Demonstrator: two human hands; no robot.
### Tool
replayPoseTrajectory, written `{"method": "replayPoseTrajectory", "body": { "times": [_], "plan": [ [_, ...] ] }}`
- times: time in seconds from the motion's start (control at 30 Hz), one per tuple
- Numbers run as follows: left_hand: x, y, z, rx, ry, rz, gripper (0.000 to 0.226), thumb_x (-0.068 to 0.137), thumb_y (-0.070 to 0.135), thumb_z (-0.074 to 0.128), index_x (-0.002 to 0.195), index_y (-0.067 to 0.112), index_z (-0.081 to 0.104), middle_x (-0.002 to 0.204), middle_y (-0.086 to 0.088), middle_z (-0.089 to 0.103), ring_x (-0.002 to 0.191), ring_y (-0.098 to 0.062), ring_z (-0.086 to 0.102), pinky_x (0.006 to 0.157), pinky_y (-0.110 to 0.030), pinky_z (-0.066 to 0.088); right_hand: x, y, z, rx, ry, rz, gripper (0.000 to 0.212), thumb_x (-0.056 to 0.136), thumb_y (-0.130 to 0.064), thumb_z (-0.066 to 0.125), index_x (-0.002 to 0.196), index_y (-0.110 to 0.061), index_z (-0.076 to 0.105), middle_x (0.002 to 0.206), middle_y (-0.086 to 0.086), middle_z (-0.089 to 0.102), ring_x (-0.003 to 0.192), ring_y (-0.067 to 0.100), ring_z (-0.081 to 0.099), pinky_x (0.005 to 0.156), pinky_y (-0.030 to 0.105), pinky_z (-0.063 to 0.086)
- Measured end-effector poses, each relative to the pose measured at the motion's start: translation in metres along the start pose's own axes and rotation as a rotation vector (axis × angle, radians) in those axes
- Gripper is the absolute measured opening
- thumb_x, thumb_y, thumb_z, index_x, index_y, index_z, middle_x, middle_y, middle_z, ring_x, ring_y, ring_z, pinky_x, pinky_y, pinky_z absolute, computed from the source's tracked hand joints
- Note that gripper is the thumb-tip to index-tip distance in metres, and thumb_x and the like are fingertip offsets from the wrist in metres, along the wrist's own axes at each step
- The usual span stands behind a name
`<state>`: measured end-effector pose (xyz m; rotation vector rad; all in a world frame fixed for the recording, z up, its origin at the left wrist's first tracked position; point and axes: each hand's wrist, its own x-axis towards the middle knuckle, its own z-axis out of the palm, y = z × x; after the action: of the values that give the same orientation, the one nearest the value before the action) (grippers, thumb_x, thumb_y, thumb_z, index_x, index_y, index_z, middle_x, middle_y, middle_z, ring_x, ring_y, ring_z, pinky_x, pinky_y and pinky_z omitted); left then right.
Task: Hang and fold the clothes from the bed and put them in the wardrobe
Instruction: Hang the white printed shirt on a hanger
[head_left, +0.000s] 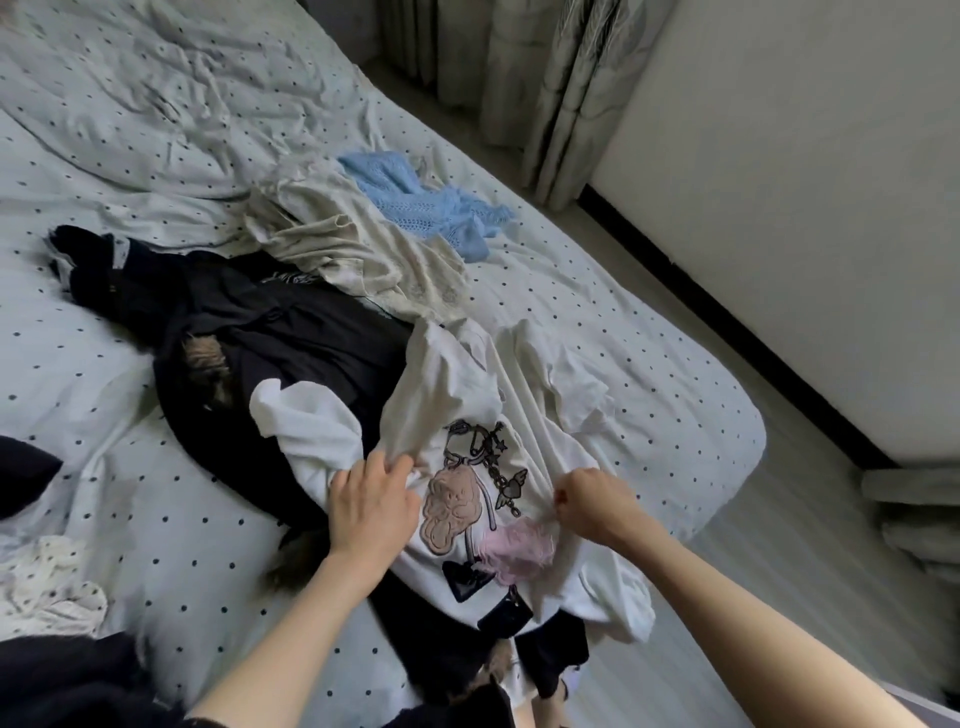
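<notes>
A white sweatshirt (467, 384) with a pink and grey printed design lies on the polka-dot bed (597, 291), partly over a black garment (291, 332). My left hand (371, 501) grips a bunch of the white fabric left of the print. My right hand (592, 501) is a fist that pinches the fabric right of the print. Further up the bed lie a beige garment (358, 244) and a light blue knitted top (421, 202).
A spotted white cloth (52, 587) and dark fabric (21, 478) lie at the bed's left side. Right of the bed are bare floor (753, 545), a white wall with a dark skirting (727, 291) and curtains (561, 93) at the back.
</notes>
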<state>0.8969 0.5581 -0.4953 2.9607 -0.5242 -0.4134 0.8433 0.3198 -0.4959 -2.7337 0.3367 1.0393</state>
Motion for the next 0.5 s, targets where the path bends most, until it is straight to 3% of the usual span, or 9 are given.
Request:
{"method": "replayPoseTrajectory", "body": {
  "times": [0.07, 0.13, 0.23, 0.37, 0.43, 0.5],
  "plan": [
    [-0.004, -0.002, -0.001, -0.002, 0.01, -0.022, 0.03, 0.059, 0.009, 0.075, 0.089, 0.009, 0.07, 0.08, -0.015, 0.062, 0.071, -0.033, 0.062, 0.066, -0.041, 0.047, 0.0, 0.002, -0.011, 0.054, 0.029, 0.022, 0.024, 0.093, -0.025, 0.046, 0.076, -0.016, 0.06, 0.086, 0.007, 0.063, 0.081, 0.026, 0.063, 0.063, 0.028, 0.046],
    [-0.003, -0.001, -0.003, -0.014, 0.004, -0.047, 0.027, 0.063, 0.012, 0.07, 0.09, 0.01, 0.07, 0.084, -0.014, 0.062, 0.078, -0.032, 0.061, 0.07, -0.041, 0.045, 0.01, -0.001, -0.027, 0.126, 0.243, 0.0, 0.027, 0.097, -0.031, 0.043, 0.096, -0.016, 0.065, 0.097, 0.005, 0.067, 0.088, 0.024, 0.065, 0.072, 0.032, 0.052],
    [-0.001, 0.002, -0.007, -0.057, 0.005, -0.066, 0.023, 0.071, 0.026, 0.058, 0.084, 0.012, 0.07, 0.084, -0.009, 0.06, 0.08, -0.03, 0.06, 0.07, -0.038, 0.046, 0.038, -0.02, -0.062, 0.264, 0.478, -0.125, 0.031, 0.099, -0.026, 0.042, 0.122, -0.013, 0.057, 0.119, 0.009, 0.062, 0.1, 0.026, 0.06, 0.083, 0.037, 0.05],
    [0.016, 0.006, -0.019, -0.156, 0.07, -0.186, 0.033, 0.088, 0.04, 0.051, 0.082, 0.013, 0.068, 0.092, -0.005, 0.058, 0.084, -0.028, 0.062, 0.063, -0.035, 0.044, 0.079, -0.056, -0.094, 0.335, 0.392, -0.247, 0.043, 0.098, -0.02, 0.045, 0.141, -0.014, 0.04, 0.141, 0.01, 0.046, 0.124, 0.028, 0.047, 0.099, 0.037, 0.039],
    [0.035, 0.008, -0.03, -0.246, 0.187, -0.209, 0.027, 0.089, 0.035, 0.054, 0.097, 0.011, 0.064, 0.104, -0.008, 0.057, 0.087, -0.033, 0.062, 0.059, -0.036, 0.044, 0.093, -0.068, -0.098, 0.43, 0.272, -0.204, 0.054, 0.096, -0.022, 0.05, 0.146, -0.016, 0.03, 0.146, 0.012, 0.04, 0.128, 0.028, 0.044, 0.103, 0.038, 0.037],
    [0.061, 0.013, -0.04, -0.287, 0.226, -0.132, 0.04, 0.089, 0.032, 0.055, 0.123, 0.011, 0.054, 0.128, -0.013, 0.05, 0.109, -0.035, 0.054, 0.075, -0.043, 0.047, 0.102, -0.073, -0.097, 0.531, 0.16, -0.146, 0.062, 0.095, -0.022, 0.053, 0.148, -0.016, 0.023, 0.144, 0.015, 0.042, 0.127, 0.03, 0.046, 0.106, 0.039, 0.035]
  ]
}}
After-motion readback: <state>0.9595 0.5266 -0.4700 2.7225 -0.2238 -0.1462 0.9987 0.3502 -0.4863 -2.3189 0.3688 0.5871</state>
